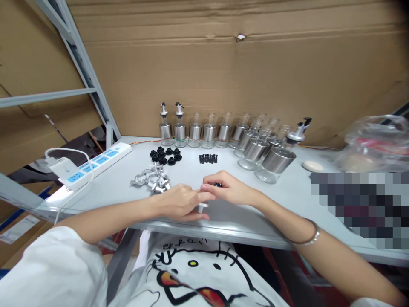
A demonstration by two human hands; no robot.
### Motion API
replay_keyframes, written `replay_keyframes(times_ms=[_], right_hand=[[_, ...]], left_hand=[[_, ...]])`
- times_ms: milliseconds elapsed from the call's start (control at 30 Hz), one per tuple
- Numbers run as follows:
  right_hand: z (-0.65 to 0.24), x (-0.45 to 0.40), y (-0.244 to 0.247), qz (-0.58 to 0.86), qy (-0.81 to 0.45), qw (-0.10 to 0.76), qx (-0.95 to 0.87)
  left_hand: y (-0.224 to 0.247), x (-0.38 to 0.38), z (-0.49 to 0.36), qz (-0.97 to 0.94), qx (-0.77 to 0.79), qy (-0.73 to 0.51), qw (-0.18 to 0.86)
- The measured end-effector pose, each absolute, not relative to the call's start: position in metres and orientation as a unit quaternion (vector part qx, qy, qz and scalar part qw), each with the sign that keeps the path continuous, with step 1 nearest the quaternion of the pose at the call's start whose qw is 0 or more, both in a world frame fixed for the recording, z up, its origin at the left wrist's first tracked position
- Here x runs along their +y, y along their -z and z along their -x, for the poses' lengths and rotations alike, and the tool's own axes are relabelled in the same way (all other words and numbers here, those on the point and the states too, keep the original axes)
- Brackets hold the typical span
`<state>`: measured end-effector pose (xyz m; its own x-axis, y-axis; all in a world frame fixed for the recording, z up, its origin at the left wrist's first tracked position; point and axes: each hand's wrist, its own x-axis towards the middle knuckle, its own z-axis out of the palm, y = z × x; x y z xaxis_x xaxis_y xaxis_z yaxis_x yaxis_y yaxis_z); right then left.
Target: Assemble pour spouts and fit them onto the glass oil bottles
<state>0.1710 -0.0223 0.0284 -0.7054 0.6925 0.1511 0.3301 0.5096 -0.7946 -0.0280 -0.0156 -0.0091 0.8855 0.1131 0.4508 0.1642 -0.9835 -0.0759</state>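
Observation:
Near the table's front edge, my left hand (pixel 183 202) has a small silver-white spout part (pixel 202 207) between its thumb and fingers. My right hand (pixel 228 187) meets its fingertips from the right, fingers curled over a small black piece (pixel 218 185) that is mostly hidden. Just beyond my left hand lies a pile of silver spout parts (pixel 150 178). Several black stoppers (pixel 166 156) sit behind that pile. Small black tubes (pixel 208 159) stand grouped at the middle of the table.
Several glass bottles with steel bands (pixel 209 133) line the back; some carry pourers (pixel 179 111). A white power strip (pixel 99 166) lies at the left with a cable. At the right are a pale oval object (pixel 313 166) and a clear plastic bag (pixel 377 143).

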Motion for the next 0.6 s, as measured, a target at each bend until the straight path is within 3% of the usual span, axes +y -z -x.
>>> replay_keyframes(times_ms=[100, 233, 367, 467, 600], right_hand=[[-0.174, -0.02, -0.03, 0.322, -0.353, 0.291, -0.829], [-0.175, -0.015, -0.03, 0.337, -0.368, 0.438, -0.748], [-0.174, -0.01, -0.029, 0.322, -0.423, 0.542, -0.651], [-0.175, -0.008, -0.029, 0.322, -0.42, 0.575, -0.624], [-0.176, -0.007, -0.029, 0.324, -0.422, 0.578, -0.618]], left_hand=[[0.0, -0.012, 0.03, 0.954, -0.059, 0.287, 0.069], [-0.015, 0.01, 0.048, 0.92, -0.056, 0.383, 0.064], [-0.032, 0.05, 0.08, 0.839, -0.26, 0.476, 0.039], [-0.038, 0.079, 0.105, 0.834, -0.412, 0.367, 0.016], [-0.033, 0.103, 0.128, 0.872, -0.455, 0.17, -0.058]])
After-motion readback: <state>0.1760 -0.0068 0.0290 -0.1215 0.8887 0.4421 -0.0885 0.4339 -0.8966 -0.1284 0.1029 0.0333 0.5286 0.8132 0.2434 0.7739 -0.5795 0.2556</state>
